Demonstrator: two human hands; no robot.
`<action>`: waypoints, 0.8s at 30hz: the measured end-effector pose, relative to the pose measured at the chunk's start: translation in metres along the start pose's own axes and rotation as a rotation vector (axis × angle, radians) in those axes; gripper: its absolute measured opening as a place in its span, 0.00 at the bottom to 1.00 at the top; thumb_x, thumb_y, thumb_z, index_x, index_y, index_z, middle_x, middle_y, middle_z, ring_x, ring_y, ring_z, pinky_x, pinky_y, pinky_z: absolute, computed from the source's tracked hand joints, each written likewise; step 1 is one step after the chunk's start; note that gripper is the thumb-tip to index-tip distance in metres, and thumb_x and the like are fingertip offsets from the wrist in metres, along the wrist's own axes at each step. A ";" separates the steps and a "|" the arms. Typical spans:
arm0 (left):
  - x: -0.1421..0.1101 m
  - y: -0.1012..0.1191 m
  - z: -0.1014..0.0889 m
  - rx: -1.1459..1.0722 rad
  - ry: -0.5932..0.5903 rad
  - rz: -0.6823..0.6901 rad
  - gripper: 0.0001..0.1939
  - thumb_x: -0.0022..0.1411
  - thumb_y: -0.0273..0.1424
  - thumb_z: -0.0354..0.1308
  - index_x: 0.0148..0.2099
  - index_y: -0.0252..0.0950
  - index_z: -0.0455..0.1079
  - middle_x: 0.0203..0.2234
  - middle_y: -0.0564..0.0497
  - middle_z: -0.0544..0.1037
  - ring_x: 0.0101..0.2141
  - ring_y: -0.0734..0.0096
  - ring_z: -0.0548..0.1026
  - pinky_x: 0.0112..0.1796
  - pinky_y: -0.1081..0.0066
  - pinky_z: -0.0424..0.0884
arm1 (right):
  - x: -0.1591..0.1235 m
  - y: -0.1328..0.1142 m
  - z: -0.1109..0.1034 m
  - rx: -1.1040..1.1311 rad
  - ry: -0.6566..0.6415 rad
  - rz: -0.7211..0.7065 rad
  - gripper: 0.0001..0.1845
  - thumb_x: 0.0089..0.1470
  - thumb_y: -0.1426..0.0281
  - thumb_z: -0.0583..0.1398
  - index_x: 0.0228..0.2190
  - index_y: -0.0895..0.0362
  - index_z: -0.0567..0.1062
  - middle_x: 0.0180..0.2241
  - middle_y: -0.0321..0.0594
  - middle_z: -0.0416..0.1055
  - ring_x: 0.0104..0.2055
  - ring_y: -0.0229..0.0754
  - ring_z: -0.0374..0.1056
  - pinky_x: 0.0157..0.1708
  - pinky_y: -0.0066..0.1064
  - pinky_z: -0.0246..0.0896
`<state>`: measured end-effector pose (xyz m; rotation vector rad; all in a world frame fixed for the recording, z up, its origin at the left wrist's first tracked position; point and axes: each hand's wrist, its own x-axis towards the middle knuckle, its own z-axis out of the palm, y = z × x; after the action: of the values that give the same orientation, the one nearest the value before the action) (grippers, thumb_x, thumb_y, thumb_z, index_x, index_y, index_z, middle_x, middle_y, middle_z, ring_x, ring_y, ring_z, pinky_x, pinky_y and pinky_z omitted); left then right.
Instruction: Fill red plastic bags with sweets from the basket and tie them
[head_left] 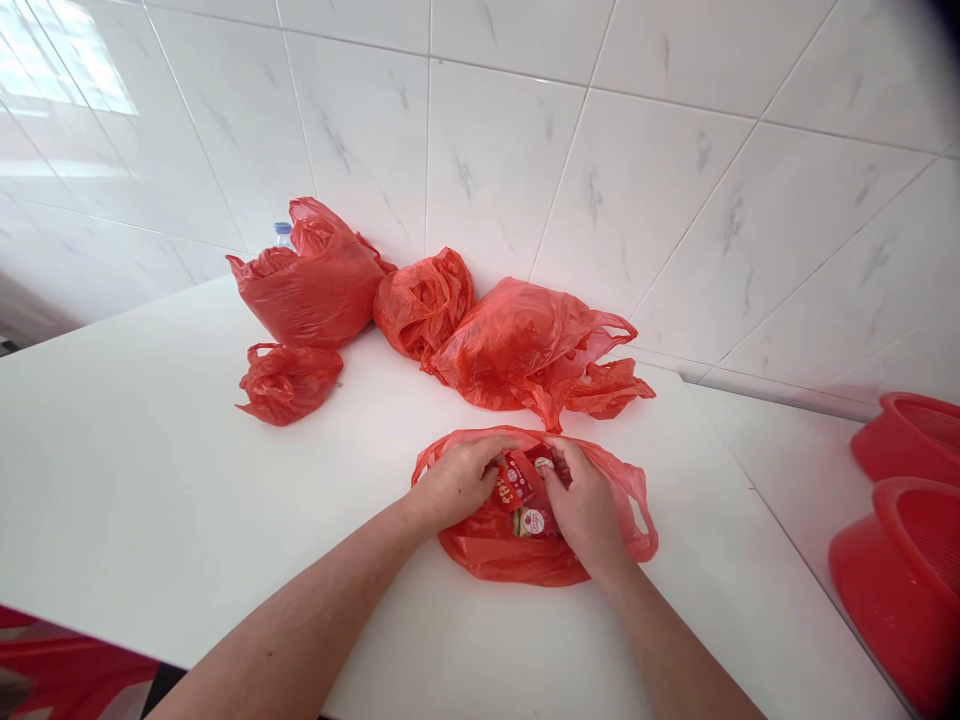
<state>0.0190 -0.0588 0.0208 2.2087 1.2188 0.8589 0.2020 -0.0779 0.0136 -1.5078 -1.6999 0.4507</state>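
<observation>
An open red plastic bag [502,562] lies spread on the white table, and both my hands reach into its mouth. My left hand [459,485] is closed, with finger and thumb at the edge of a small red packet [517,478] that has yellow and white print. Opposite it, my right hand [589,505] pinches another red packet [543,463] with a round white mark. Below these, inside the bag, rests a packet with a round white label [532,522]. My fingers partly cover the packets.
Along the tiled wall [510,150] sit several filled red plastic bags [315,290]. A smaller red bag [289,385] lies in front at the left. A blue bottle cap [283,229] shows behind them. Red plastic basins [892,560] stand at the right edge of the white table [187,480].
</observation>
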 end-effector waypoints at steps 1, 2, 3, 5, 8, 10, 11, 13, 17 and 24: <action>0.000 0.000 0.000 0.000 0.000 -0.004 0.26 0.53 0.17 0.45 0.51 0.43 0.67 0.43 0.55 0.76 0.43 0.70 0.73 0.45 0.71 0.68 | 0.000 0.000 0.000 0.009 0.006 -0.011 0.15 0.55 0.70 0.51 0.45 0.51 0.69 0.44 0.39 0.71 0.46 0.44 0.66 0.45 0.38 0.62; 0.000 0.000 0.000 -0.005 0.000 -0.009 0.26 0.53 0.17 0.45 0.51 0.43 0.67 0.42 0.55 0.76 0.43 0.70 0.73 0.45 0.71 0.69 | -0.001 -0.001 -0.001 0.020 0.008 -0.016 0.15 0.55 0.69 0.51 0.44 0.52 0.69 0.44 0.40 0.71 0.46 0.44 0.66 0.45 0.39 0.62; 0.000 0.000 0.000 -0.015 0.002 -0.016 0.26 0.53 0.17 0.45 0.51 0.43 0.67 0.41 0.55 0.77 0.42 0.70 0.73 0.44 0.71 0.69 | -0.001 -0.001 -0.001 0.033 0.006 -0.016 0.14 0.55 0.69 0.51 0.44 0.52 0.69 0.44 0.40 0.71 0.46 0.45 0.66 0.44 0.39 0.63; 0.000 0.001 0.000 -0.048 0.011 -0.036 0.25 0.53 0.18 0.45 0.51 0.43 0.67 0.38 0.55 0.77 0.39 0.71 0.74 0.42 0.73 0.70 | -0.001 -0.003 -0.002 0.052 -0.005 0.007 0.14 0.55 0.69 0.51 0.44 0.52 0.69 0.42 0.40 0.72 0.44 0.44 0.67 0.42 0.38 0.64; 0.000 0.001 0.000 -0.091 0.032 -0.067 0.24 0.54 0.19 0.46 0.50 0.43 0.66 0.35 0.56 0.77 0.37 0.73 0.74 0.39 0.74 0.70 | -0.002 -0.007 -0.003 0.018 -0.015 0.021 0.16 0.55 0.68 0.53 0.47 0.51 0.68 0.43 0.40 0.71 0.44 0.45 0.67 0.42 0.39 0.64; 0.000 0.002 0.000 -0.106 0.046 -0.068 0.23 0.54 0.19 0.47 0.50 0.44 0.66 0.35 0.57 0.76 0.36 0.73 0.74 0.39 0.74 0.70 | -0.004 -0.010 -0.003 -0.026 -0.016 -0.038 0.17 0.55 0.68 0.54 0.48 0.51 0.67 0.46 0.40 0.70 0.47 0.45 0.65 0.46 0.39 0.62; 0.000 0.002 0.000 -0.112 0.053 -0.065 0.24 0.54 0.19 0.47 0.50 0.44 0.66 0.35 0.57 0.76 0.36 0.74 0.74 0.39 0.74 0.70 | -0.004 -0.011 -0.003 -0.042 -0.018 -0.077 0.16 0.56 0.68 0.54 0.47 0.51 0.68 0.46 0.40 0.69 0.48 0.45 0.64 0.47 0.39 0.61; 0.000 0.001 0.000 -0.130 0.061 -0.056 0.24 0.54 0.19 0.46 0.50 0.44 0.65 0.34 0.57 0.76 0.36 0.74 0.73 0.39 0.74 0.69 | -0.006 -0.014 -0.003 -0.061 -0.026 -0.131 0.12 0.57 0.66 0.53 0.43 0.52 0.71 0.43 0.40 0.70 0.46 0.44 0.65 0.45 0.37 0.61; 0.001 0.001 0.002 -0.165 0.077 -0.066 0.23 0.55 0.20 0.47 0.51 0.44 0.64 0.34 0.57 0.76 0.35 0.74 0.73 0.38 0.73 0.69 | -0.009 -0.016 -0.001 -0.098 -0.096 -0.166 0.11 0.57 0.62 0.54 0.35 0.52 0.74 0.36 0.39 0.71 0.40 0.44 0.66 0.40 0.37 0.63; 0.000 0.003 0.003 -0.291 0.051 -0.065 0.22 0.56 0.23 0.51 0.52 0.44 0.63 0.34 0.56 0.75 0.36 0.74 0.73 0.39 0.72 0.70 | -0.007 -0.012 0.002 -0.050 -0.166 -0.173 0.07 0.56 0.68 0.54 0.31 0.53 0.73 0.33 0.38 0.70 0.38 0.42 0.66 0.39 0.36 0.63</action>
<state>0.0226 -0.0611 0.0207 1.9167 1.1040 1.0024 0.1924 -0.0872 0.0185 -1.3756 -1.9659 0.4553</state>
